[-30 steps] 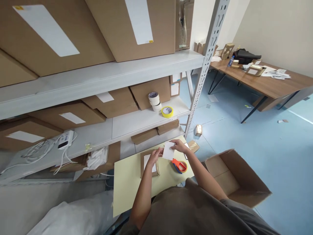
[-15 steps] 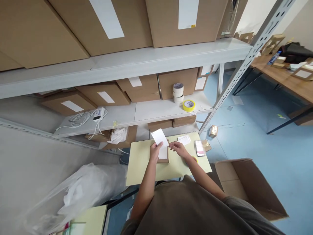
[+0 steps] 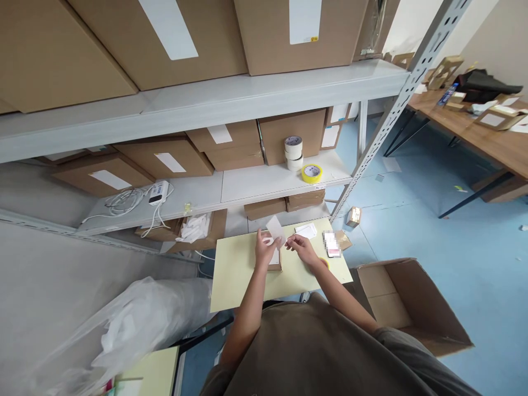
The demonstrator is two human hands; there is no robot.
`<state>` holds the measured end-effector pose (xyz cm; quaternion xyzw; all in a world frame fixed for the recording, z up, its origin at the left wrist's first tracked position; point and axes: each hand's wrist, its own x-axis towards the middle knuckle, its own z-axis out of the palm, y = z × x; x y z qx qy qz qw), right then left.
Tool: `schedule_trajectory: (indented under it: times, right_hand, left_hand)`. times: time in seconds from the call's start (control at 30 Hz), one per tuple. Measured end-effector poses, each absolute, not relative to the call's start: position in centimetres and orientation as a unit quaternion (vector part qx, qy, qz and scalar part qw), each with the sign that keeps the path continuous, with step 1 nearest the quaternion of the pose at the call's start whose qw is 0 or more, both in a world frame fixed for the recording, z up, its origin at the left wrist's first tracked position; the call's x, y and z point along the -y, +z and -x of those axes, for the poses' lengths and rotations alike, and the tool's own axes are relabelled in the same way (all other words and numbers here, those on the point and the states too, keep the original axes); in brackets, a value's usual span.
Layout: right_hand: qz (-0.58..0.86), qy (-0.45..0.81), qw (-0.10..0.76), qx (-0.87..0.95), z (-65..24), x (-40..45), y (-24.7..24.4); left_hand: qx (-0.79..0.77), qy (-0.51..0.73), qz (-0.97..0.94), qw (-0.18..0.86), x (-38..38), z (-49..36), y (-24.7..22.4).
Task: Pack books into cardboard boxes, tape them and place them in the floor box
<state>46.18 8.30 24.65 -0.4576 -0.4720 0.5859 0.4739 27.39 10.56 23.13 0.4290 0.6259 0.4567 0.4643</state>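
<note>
one carton (image 3: 216,226) with white material (image 3: 193,226) inside; white sheet (image 3: 274,226) in left hand (image 3: 264,252)

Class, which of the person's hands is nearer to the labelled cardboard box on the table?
Left. The left hand is over the cardboard box, holding a white slip; the right hand is off to the box's right, above the table.

Dark olive-brown top (image 3: 325,357), plain across the back, 2 short dark sleeves (image 3: 412,355), bare forearms (image 3: 246,316)

Two hands (image 3: 264,252) (image 3: 302,247) over a pale table (image 3: 231,269), a white slip (image 3: 274,226) in the left, cardboard box (image 3: 275,268) beneath.
</note>
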Motion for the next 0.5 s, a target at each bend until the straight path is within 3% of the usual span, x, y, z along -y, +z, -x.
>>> schedule_trajectory:
  times: [0.07,0.2,0.5]
  right_hand:
    - [0.459,0.582,0.475,0.474,-46.3,-8.2,24.9]
    - [0.442,0.584,0.474,0.489,-46.3,-7.9,25.1]
    - [0.42,0.618,0.469,0.47,-46.7,-7.3,24.8]
  left_hand:
    - [-0.636,0.454,-0.466,0.415,-10.1,-27.6,23.8]
    - [-0.528,0.391,-0.537,0.529,-9.3,-28.4,25.0]
    - [-0.555,0.475,-0.377,0.57,-8.4,-28.4,24.3]
